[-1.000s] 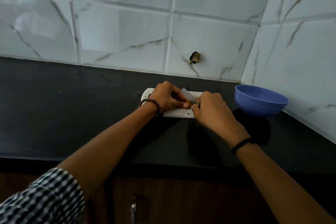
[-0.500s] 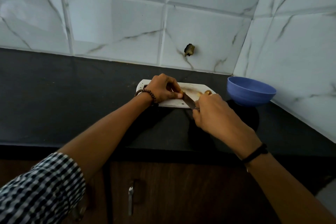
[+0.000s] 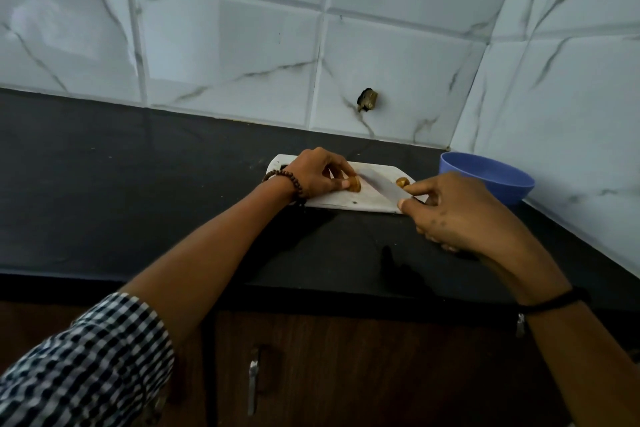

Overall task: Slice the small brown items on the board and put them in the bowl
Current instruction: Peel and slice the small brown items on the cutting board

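A white board (image 3: 346, 202) lies on the dark counter (image 3: 138, 184). Near the middle of the board, the left hand (image 3: 313, 173) pinches a small brown item (image 3: 354, 183) between thumb and fingers. The right hand (image 3: 457, 211), at 4 o'clock from the board, grips a knife (image 3: 379, 184) with its fingers curled round the handle; the blade slants over the board just at 3 o'clock of the item. A second brown piece (image 3: 401, 181) rests at the 3 o'clock end of the board. The blue bowl (image 3: 485, 180) stands near, at 3 o'clock from the board.
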